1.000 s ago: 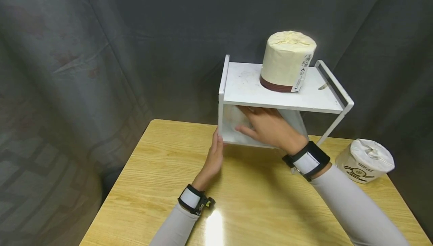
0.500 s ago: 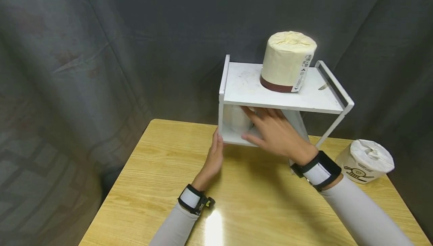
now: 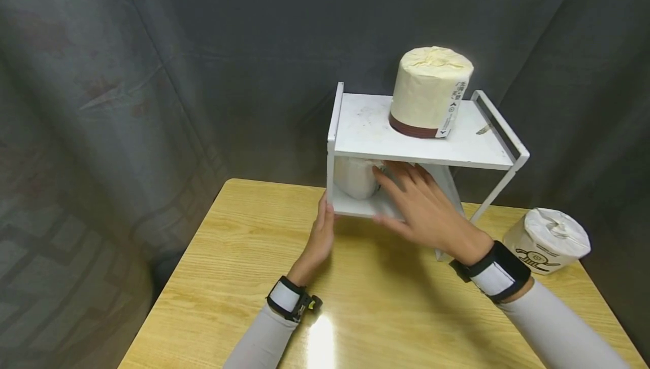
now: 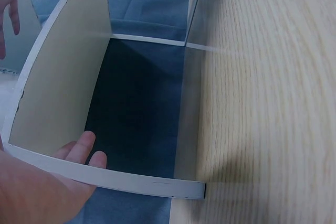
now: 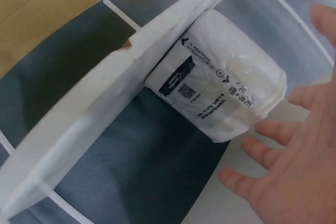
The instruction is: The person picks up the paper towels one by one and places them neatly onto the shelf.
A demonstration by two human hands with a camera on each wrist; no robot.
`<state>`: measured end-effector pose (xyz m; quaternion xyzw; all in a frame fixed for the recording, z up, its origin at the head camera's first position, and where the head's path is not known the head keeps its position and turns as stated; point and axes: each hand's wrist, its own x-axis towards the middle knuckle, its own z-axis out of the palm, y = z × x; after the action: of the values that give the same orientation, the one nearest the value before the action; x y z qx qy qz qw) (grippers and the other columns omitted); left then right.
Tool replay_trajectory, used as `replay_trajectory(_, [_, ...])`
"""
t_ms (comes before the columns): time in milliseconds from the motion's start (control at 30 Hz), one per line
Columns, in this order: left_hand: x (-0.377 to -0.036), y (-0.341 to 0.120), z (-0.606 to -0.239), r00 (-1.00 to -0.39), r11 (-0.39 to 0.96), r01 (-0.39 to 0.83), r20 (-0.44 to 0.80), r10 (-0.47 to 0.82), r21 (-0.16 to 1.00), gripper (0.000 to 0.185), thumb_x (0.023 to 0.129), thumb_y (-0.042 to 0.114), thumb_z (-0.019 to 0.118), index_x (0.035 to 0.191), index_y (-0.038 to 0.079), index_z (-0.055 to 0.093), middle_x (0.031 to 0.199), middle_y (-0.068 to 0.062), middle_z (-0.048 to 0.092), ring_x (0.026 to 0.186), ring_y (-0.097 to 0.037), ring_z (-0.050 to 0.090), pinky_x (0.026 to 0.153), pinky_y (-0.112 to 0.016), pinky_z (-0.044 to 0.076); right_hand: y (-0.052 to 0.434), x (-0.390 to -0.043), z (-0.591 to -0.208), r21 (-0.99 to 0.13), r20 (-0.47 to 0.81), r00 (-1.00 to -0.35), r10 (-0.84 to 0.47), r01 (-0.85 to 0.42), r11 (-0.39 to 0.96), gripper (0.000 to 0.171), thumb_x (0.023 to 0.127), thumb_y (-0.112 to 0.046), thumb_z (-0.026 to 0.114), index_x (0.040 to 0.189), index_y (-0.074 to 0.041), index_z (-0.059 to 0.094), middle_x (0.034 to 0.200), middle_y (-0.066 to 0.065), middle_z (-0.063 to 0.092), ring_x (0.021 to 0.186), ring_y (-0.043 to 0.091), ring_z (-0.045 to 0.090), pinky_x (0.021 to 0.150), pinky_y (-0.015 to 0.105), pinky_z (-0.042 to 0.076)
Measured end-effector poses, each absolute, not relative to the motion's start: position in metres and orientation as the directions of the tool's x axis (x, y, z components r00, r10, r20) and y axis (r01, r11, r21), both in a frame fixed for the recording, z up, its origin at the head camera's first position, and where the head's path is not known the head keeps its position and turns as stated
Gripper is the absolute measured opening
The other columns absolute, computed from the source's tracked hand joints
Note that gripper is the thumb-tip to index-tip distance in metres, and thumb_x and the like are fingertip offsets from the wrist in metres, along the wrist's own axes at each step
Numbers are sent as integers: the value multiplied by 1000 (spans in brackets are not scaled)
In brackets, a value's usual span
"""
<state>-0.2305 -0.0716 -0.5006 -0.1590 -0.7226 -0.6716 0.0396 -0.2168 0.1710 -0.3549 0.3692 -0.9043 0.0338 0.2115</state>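
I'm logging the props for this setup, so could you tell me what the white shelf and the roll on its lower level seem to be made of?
The white shelf looks like painted metal or coated board, matt, with thin flat panels, a slim frame and a chipped edge showing darker beneath. The roll on its lower level looks like tissue paper in thin glossy plastic film, which is wrinkled, shiny and carries a printed label.

Three paper rolls [image 3: 430, 92], one shelf [image 3: 365, 126]
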Motion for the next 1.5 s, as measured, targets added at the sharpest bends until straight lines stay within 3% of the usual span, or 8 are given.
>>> replay_trajectory(333, [-229,-70,-499,-956,79,255,239,171,964,58,118,40,17,172,20,4,175,-14,18,153,-36,36,123,-55,36,183,-200,-359,105,393,-631,-669,-692,714,92,97,-63,66,168,-14,31,170,22,32,154,43,32,118,65,34])
replay_trajectory(633, [-230,-71,-498,-950,68,273,258,177,960,59,118,44,16,172,22,5,176,-11,18,157,-31,31,124,-54,35,196,-184,-364,126,426,-600,-677,-702,701,88,104,-73,43,167,-12,34,165,24,38,148,47,38,117,70,31])
replay_trajectory(1233, [-228,-72,-499,-956,87,251,234,176,964,61,116,51,17,172,28,4,176,-5,17,157,-28,30,125,-53,34,216,-154,-370,92,422,-612,-669,-705,703,84,105,-69,47,165,-12,38,169,18,34,151,44,35,116,69,30])
replay_trajectory(1333, [-228,-72,-499,-955,89,255,237,176,963,60,117,49,17,172,28,4,176,-5,18,157,-29,31,125,-54,33,219,-151,-371,91,433,-605,-668,-708,700,84,105,-70,44,165,-12,38,169,17,36,150,44,36,120,67,27])
replay_trajectory(1500, [-227,-72,-499,-956,87,257,240,172,962,58,117,46,16,171,28,5,176,-6,19,156,-29,32,125,-55,33,225,-145,-374,87,422,-621,-660,-697,712,86,101,-65,58,166,-12,36,169,17,36,152,45,34,132,54,7])
